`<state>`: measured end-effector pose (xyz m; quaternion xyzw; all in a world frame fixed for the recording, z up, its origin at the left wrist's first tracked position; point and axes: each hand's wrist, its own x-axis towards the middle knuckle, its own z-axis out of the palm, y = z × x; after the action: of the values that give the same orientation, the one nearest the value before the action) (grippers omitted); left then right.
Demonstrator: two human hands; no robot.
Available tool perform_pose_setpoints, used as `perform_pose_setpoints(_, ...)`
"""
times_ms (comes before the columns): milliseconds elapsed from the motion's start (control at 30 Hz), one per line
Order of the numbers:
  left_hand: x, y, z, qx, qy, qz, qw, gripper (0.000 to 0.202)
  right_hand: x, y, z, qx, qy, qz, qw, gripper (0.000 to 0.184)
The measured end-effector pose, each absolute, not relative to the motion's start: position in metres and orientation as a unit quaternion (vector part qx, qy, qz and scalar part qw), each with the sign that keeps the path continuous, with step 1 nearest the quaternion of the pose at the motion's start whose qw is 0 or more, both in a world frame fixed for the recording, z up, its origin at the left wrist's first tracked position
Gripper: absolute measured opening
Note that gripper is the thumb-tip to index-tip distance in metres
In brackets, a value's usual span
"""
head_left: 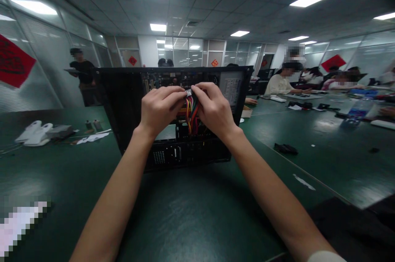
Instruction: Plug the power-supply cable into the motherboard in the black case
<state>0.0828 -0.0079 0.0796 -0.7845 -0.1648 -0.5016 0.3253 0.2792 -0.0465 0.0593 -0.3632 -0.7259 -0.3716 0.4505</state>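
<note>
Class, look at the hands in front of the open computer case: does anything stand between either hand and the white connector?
Nothing visible does. The left hand and right hand pinch the white connector from either side, and the coloured wires hang below it.

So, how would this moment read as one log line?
left hand: holding white connector | right hand: holding it too | multicoloured wires: below connector | computer case: open, on green table
</note>
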Motion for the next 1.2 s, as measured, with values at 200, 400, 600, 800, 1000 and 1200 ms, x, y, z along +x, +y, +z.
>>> perform_pose_setpoints(200, 0.081, 0.014, 0.068, -0.839, -0.258, -0.427, 0.217, 0.018, 0.270, -0.037, 0.050, -0.492, -0.751, -0.309, 0.314, 0.028)
perform_pose_setpoints(400, 0.084, 0.029, 0.052, -0.873, -0.383, -0.265, 0.148, 0.022, 0.269, -0.017, 0.032, -0.573, -0.760, -0.215, 0.220, 0.026)
perform_pose_setpoints(600, 0.089, 0.047, 0.030, -0.864, -0.447, -0.178, 0.146, 0.029, 0.281, 0.013, 0.010, -0.592, -0.771, -0.144, 0.188, 0.026)
perform_pose_setpoints(800, 0.090, 0.058, 0.017, -0.858, -0.478, -0.133, 0.135, 0.031, 0.287, 0.025, -0.002, -0.575, -0.791, -0.110, 0.175, 0.020)
perform_pose_setpoints(1000, 0.098, 0.051, 0.017, -0.857, -0.482, -0.112, 0.144, 0.034, 0.284, 0.024, -0.003, -0.555, -0.807, -0.110, 0.169, 0.019)
perform_pose_setpoints(1200, 0.103, 0.045, 0.020, -0.857, -0.480, -0.088, 0.164, 0.034, 0.285, 0.024, -0.004, -0.548, -0.812, -0.119, 0.161, 0.019)
